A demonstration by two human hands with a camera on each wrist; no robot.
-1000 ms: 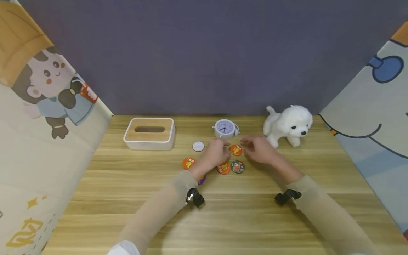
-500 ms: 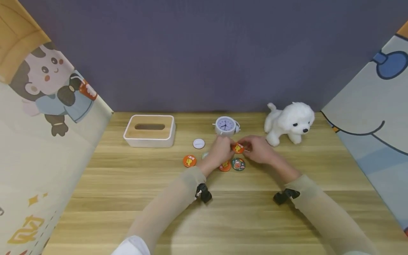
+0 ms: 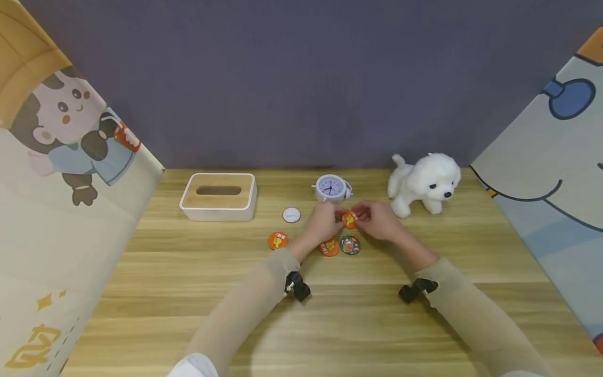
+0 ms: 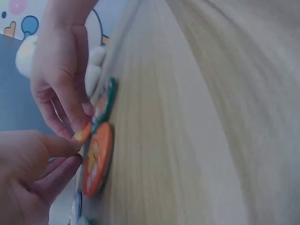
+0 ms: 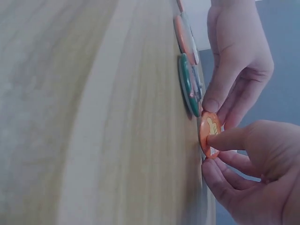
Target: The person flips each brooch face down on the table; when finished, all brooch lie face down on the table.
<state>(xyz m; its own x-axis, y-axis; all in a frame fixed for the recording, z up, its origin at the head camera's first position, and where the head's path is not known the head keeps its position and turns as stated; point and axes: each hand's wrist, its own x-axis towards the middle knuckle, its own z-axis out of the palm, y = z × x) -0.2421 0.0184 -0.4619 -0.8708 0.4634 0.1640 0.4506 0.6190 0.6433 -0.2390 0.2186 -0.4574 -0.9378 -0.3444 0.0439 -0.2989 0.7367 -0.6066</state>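
An orange round button badge (image 3: 350,219) with a yellow figure is pinched between both hands, tilted up in the right wrist view. My left hand (image 3: 324,224) grips its left edge, thumb and fingers at the rim. My right hand (image 3: 379,221) holds the opposite edge, with a fingertip on the badge's face in the right wrist view. Just in front of the hands lie another orange badge (image 3: 329,246), partly under the left hand in the head view, and a green badge (image 3: 350,245). A third orange badge (image 3: 278,241) lies left of the left wrist.
A white round badge (image 3: 291,215), seemingly face down, lies on the wooden table (image 3: 358,330). Behind the hands stands a white alarm clock (image 3: 331,188). A tissue box (image 3: 219,209) is at the back left, a white plush dog (image 3: 424,183) at the back right.
My left hand has moved slightly right and my right hand slightly inward. Both have closed in on the orange badge, which lay between them, and now hold it.
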